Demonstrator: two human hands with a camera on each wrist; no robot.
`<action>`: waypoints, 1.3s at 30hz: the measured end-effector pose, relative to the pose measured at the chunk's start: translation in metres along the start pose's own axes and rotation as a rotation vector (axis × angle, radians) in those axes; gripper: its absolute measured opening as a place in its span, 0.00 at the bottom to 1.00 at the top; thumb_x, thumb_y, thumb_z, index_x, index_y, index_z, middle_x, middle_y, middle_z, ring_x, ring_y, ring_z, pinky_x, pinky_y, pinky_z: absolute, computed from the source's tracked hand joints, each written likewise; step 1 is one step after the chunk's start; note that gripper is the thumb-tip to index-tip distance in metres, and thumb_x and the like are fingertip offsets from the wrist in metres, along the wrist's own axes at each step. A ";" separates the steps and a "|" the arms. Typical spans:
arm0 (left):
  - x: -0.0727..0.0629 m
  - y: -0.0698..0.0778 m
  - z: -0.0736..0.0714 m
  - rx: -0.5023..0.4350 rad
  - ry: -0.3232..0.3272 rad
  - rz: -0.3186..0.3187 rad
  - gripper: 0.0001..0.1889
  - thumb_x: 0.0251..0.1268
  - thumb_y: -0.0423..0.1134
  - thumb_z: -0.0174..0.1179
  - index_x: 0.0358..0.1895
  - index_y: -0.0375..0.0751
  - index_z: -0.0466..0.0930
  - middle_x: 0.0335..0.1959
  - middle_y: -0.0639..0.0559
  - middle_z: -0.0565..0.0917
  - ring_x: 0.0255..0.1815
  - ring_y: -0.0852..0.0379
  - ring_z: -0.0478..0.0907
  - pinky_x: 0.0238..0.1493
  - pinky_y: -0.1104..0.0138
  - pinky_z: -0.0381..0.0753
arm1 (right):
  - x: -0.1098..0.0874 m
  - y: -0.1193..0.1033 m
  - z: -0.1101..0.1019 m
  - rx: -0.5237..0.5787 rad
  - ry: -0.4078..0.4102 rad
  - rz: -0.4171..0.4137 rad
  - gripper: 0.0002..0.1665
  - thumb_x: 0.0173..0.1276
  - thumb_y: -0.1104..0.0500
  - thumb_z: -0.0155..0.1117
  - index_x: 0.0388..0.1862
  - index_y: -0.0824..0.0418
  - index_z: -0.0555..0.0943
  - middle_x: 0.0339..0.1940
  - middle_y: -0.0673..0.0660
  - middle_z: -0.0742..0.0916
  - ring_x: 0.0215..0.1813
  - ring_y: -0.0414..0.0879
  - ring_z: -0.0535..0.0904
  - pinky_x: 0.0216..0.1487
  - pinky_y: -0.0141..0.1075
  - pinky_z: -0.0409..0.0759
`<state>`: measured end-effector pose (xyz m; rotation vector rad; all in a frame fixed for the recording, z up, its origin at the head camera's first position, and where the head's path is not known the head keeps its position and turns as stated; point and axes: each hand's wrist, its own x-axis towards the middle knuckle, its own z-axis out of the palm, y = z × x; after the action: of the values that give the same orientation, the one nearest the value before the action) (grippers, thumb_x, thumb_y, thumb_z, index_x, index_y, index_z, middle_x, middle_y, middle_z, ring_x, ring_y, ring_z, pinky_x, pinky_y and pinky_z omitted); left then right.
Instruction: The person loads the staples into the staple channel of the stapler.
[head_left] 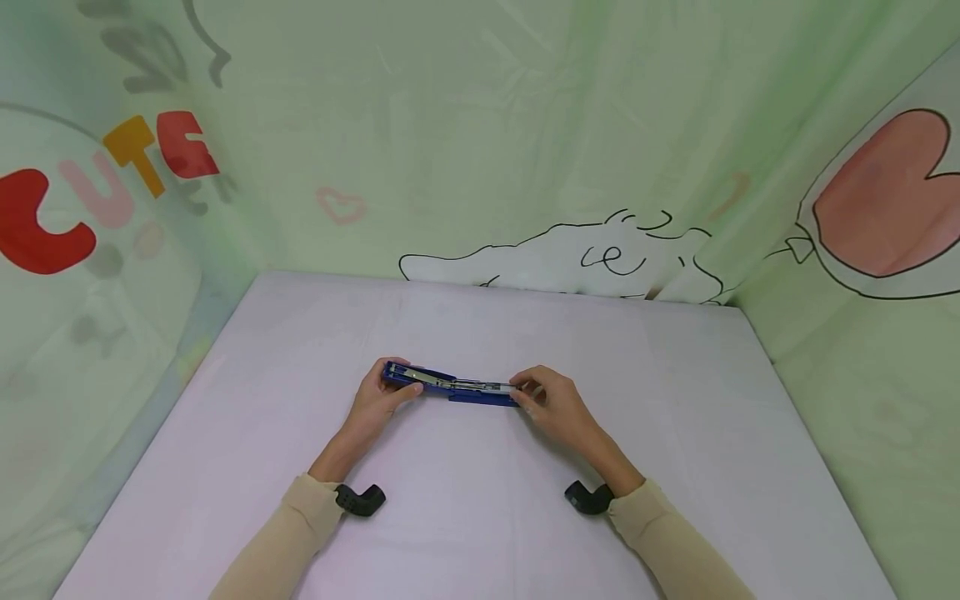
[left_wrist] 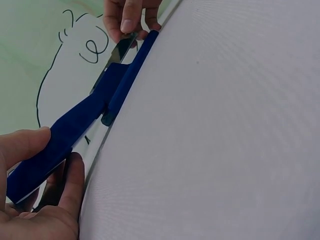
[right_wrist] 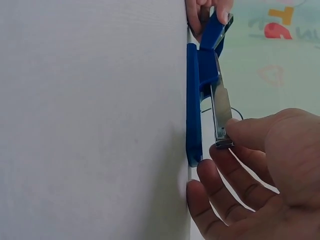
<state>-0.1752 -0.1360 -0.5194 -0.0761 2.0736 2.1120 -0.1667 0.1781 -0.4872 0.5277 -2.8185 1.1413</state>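
Observation:
A blue stapler (head_left: 483, 398) is spread open over the white table, its top cover swung back to the left and its metal staple channel exposed. My left hand (head_left: 377, 398) grips the raised cover (left_wrist: 75, 122), thumb on one side and fingers on the other. At the other end, my right hand (head_left: 553, 404) pinches the tip of the metal channel (right_wrist: 220, 107) between thumb and index finger. The blue base (right_wrist: 192, 105) lies below the channel with a gap between them, and the other right fingertips are close to its end.
A white-covered table (head_left: 465, 517) spreads around the hands. Pale green curtains (head_left: 450, 125) with printed letters and hearts stand behind it and along both sides. A dark wrist camera (head_left: 362, 500) sits at the left sleeve, another dark camera (head_left: 588, 498) at the right.

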 end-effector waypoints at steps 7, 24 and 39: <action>0.000 0.000 -0.003 0.015 -0.031 0.005 0.28 0.71 0.29 0.67 0.70 0.37 0.68 0.71 0.38 0.76 0.65 0.57 0.76 0.54 0.80 0.80 | 0.000 0.004 0.001 0.011 -0.007 0.029 0.11 0.73 0.62 0.73 0.52 0.60 0.87 0.43 0.55 0.90 0.42 0.43 0.82 0.45 0.35 0.85; 0.001 -0.003 -0.008 0.002 -0.104 0.035 0.27 0.71 0.33 0.70 0.70 0.35 0.73 0.73 0.38 0.80 0.67 0.65 0.80 0.61 0.79 0.80 | -0.002 0.007 0.000 0.062 -0.016 0.089 0.13 0.72 0.61 0.73 0.54 0.60 0.87 0.38 0.55 0.89 0.39 0.43 0.82 0.43 0.31 0.82; 0.000 0.000 -0.009 0.016 -0.186 0.144 0.27 0.75 0.37 0.66 0.72 0.34 0.74 0.68 0.36 0.82 0.57 0.66 0.84 0.57 0.71 0.86 | -0.001 0.009 0.000 0.081 -0.036 0.118 0.14 0.72 0.61 0.74 0.55 0.62 0.87 0.39 0.55 0.90 0.39 0.42 0.82 0.42 0.29 0.81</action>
<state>-0.1759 -0.1451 -0.5200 0.2687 2.0405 2.0915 -0.1693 0.1844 -0.4937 0.3954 -2.8791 1.2839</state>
